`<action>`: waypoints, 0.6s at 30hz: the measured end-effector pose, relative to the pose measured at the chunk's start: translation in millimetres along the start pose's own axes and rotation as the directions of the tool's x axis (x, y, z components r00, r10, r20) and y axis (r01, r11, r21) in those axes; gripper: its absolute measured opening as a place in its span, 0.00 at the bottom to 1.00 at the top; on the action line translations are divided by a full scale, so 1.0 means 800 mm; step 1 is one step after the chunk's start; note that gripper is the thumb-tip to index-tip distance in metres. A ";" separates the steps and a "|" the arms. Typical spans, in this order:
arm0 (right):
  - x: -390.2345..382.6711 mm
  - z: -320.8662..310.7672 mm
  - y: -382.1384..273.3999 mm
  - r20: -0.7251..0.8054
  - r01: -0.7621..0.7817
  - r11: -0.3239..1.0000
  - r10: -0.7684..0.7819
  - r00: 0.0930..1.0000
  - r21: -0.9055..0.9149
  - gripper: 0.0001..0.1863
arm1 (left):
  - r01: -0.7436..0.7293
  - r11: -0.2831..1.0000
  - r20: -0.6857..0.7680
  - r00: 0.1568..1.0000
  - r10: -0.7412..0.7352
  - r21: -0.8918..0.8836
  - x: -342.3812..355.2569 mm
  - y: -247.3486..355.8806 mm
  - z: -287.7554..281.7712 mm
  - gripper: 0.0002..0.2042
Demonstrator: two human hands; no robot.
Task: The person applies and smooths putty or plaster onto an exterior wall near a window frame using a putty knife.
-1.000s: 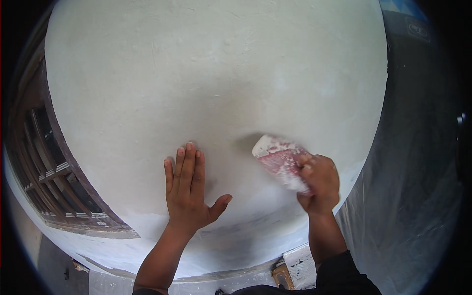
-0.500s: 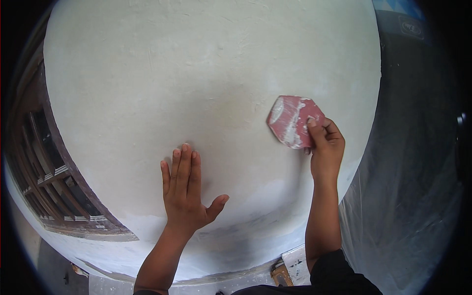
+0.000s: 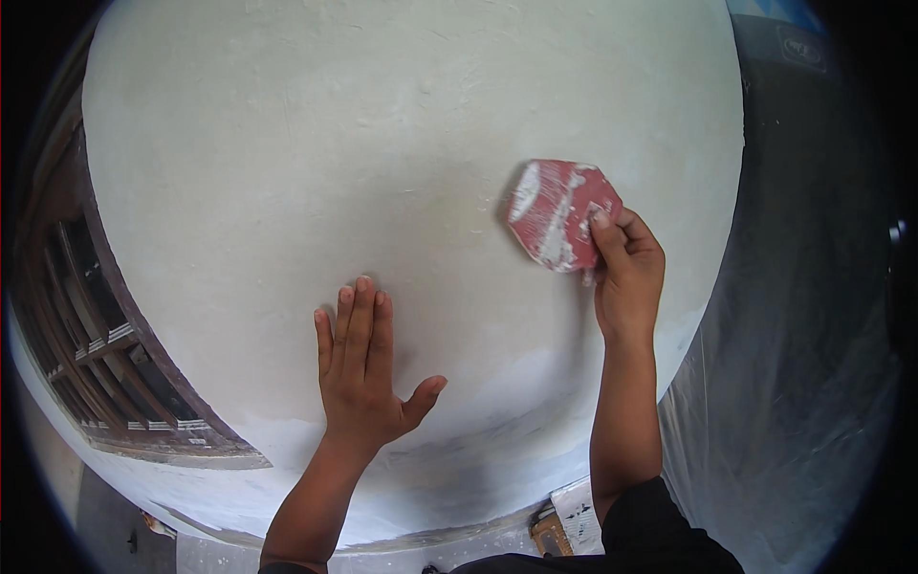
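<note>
We see the wall [image 3: 382, 124] coated but faintly ridged above and patchy below, the left hand [image 3: 361, 383] flat, open on it, the right hand [image 3: 629, 273] pinching a smeared red scraper [image 3: 557, 218] at or near its surface.

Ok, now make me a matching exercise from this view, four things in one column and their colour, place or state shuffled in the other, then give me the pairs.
1. Left hand
2. Right hand
3. Flat scraper
4. Window

A. Brown-framed, near the picture's left edge
B. Holding nothing, thumb spread to the side
C. Red with white smears
D. Thumb and fingers closed in a grip

Pairs: 1-B, 2-D, 3-C, 4-A
</note>
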State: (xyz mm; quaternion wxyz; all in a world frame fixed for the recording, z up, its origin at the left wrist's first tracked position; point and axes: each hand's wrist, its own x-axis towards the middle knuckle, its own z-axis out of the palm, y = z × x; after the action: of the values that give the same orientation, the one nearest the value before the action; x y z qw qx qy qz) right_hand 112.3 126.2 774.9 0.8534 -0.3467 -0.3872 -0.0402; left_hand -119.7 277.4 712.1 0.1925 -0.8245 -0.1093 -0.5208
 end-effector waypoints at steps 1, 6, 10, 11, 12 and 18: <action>0.000 0.009 0.000 -0.002 -0.006 1.000 0.005 1.000 -0.004 0.12 | 0.003 1.000 0.006 1.000 -0.003 -0.003 0.000 -0.001 0.004 0.42; 0.003 -0.004 -0.008 -0.065 0.064 0.985 -0.075 0.995 -0.160 0.12 | -0.001 1.000 -0.007 1.000 0.001 0.009 -0.001 0.000 -0.005 0.42; 0.007 0.004 -0.013 -0.014 0.031 0.995 -0.032 0.999 -0.093 0.11 | -0.018 1.000 -0.020 1.000 0.018 -0.008 0.004 0.002 0.002 0.41; 0.006 0.014 -0.015 0.030 0.024 0.994 -0.021 0.999 -0.104 0.11 | -0.019 1.000 -0.017 1.000 0.019 -0.010 0.005 0.003 0.002 0.41; 0.006 0.022 -0.015 0.037 0.037 0.980 -0.030 0.999 -0.198 0.10 | -0.025 1.000 -0.020 0.999 0.025 0.001 0.005 0.002 0.001 0.41; 0.013 -0.009 -0.012 0.000 -0.023 0.984 0.023 1.000 -0.174 0.10 | -0.024 1.000 -0.027 0.999 0.024 0.002 0.003 0.000 0.004 0.40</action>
State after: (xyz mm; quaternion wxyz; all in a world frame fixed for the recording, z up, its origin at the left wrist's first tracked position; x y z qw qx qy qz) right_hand 121.2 116.2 784.3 0.8197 -0.4245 -0.3792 -0.0635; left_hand -116.3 278.8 713.0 0.2009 -0.8184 -0.0973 -0.5295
